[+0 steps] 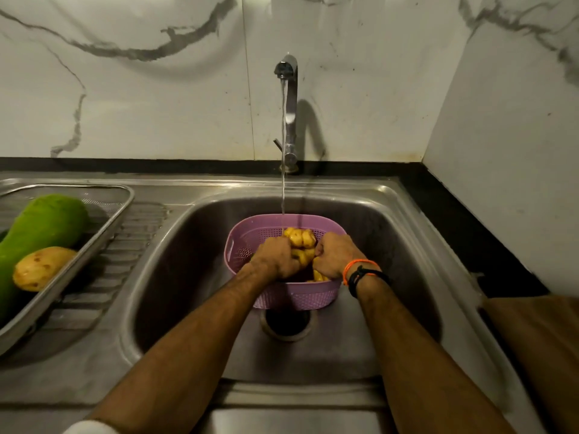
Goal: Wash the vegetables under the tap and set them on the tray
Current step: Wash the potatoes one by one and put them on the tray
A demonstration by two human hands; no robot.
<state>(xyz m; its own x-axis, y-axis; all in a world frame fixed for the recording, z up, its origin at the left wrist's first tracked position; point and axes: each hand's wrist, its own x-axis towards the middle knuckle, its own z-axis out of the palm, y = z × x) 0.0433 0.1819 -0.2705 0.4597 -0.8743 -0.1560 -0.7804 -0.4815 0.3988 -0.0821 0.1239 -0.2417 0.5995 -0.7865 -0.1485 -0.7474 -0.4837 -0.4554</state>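
**Knobbly yellow veg getting rinsed over the pink basket**

So the yellow vegetable [300, 242] is a lumpy, knobbly piece, kinda ginger-root shaped, wet and glossy. It's held right under the water stream [283, 145], above the inside of a pink perforated basket [294, 296]. A couple more yellow bits sit lower in the basket, mostly hidden.

Both hands are wrapped on it: the left hand [275, 256] grips it from the left side with fingers curled tight, the right hand [336, 256] does the same from the right, so the veg pokes up between the two fists. Right wrist has an orange band [357, 265] and a black one just beside it.

The basket stands in the steel sink [175, 277], just behind the drain [286, 324]. The tap [289, 98] rises from the back edge against the marble wall.

Off to the left, on the draining board, a metal tray [103, 220] holds a big green gourd [40, 227] with a potato [42, 267] touching it.
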